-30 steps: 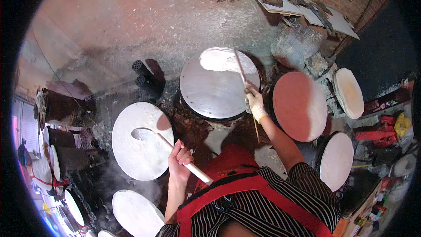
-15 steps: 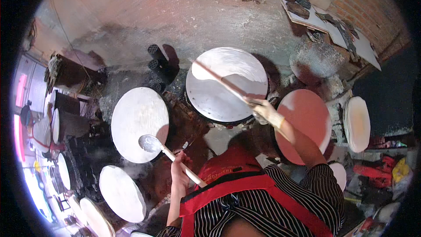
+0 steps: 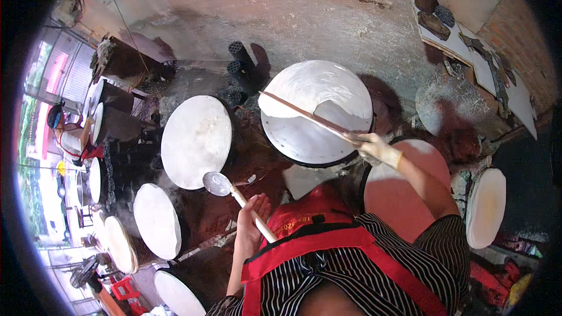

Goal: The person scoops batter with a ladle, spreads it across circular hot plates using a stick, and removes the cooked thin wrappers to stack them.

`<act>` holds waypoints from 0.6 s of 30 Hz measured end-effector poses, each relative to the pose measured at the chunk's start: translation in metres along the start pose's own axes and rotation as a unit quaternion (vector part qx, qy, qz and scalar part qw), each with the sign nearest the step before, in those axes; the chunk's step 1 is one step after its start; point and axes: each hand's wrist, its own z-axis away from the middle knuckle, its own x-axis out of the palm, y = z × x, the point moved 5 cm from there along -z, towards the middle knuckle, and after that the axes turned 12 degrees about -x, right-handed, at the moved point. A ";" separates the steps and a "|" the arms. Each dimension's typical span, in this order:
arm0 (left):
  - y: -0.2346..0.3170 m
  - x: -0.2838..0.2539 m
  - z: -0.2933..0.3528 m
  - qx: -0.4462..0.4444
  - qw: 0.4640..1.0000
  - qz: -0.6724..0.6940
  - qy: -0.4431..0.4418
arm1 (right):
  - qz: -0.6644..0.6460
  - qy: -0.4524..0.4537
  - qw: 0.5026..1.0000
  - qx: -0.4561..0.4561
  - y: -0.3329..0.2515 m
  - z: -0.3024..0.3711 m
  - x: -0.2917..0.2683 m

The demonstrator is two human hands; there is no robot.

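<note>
My right hand (image 3: 379,151), in a pale glove, is closed on the end of a long thin wooden spreader (image 3: 295,111). The spreader lies across a round griddle (image 3: 295,139) in front of me. White batter (image 3: 319,79) coats the far and right parts of that griddle; the near part is grey and bare. In my left hand (image 3: 250,225) is a ladle (image 3: 218,184) with a pale handle, its whitened bowl pointing up and left. The bowl hangs by the near edge of a second round griddle (image 3: 196,140) covered in white. Some left fingers are stretched out beside the handle.
A reddish-lit round griddle (image 3: 404,193) lies under my right forearm. Pale round sheets are stacked (image 3: 489,208) at the right. Another white round (image 3: 157,222) sits near left. Perforated dark coal cylinders (image 3: 239,52) stand by the wall. A co-worker (image 3: 73,140) is at far left.
The spreader has swept round, and batter now reaches down the griddle's right side. My left hand and ladle have shifted slightly right and its fingers have loosened. The view has turned.
</note>
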 end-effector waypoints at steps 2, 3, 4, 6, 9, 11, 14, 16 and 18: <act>-0.003 0.010 0.003 0.002 1.000 -0.008 0.012 | 0.064 0.035 0.995 -0.069 0.001 -0.013 -0.036; -0.004 0.019 0.003 -0.002 1.000 -0.020 0.014 | 0.087 0.071 0.981 -0.159 0.017 -0.031 -0.065; -0.006 0.020 0.007 0.003 1.000 -0.019 0.020 | 0.067 0.134 0.981 -0.121 0.003 -0.041 -0.066; -0.010 0.023 0.014 0.015 0.999 -0.025 0.036 | 0.084 0.152 0.982 -0.078 -0.021 -0.063 -0.058; -0.022 0.021 0.023 0.002 0.997 -0.028 0.068 | 0.094 -0.003 0.995 -0.029 -0.028 -0.052 -0.038; -0.036 0.018 0.036 0.006 0.998 -0.010 0.070 | 0.062 -0.050 0.997 -0.002 -0.023 -0.030 -0.048; -0.054 0.008 0.047 -0.003 0.994 0.003 0.111 | 0.109 -0.086 0.990 0.006 -0.040 -0.016 -0.078; -0.059 0.008 0.054 -0.012 0.993 0.000 0.119 | 0.141 -0.060 0.987 -0.054 -0.070 -0.021 -0.073; -0.064 0.019 0.052 -0.025 0.995 -0.006 0.093 | 0.117 0.002 0.987 -0.111 -0.010 -0.065 -0.096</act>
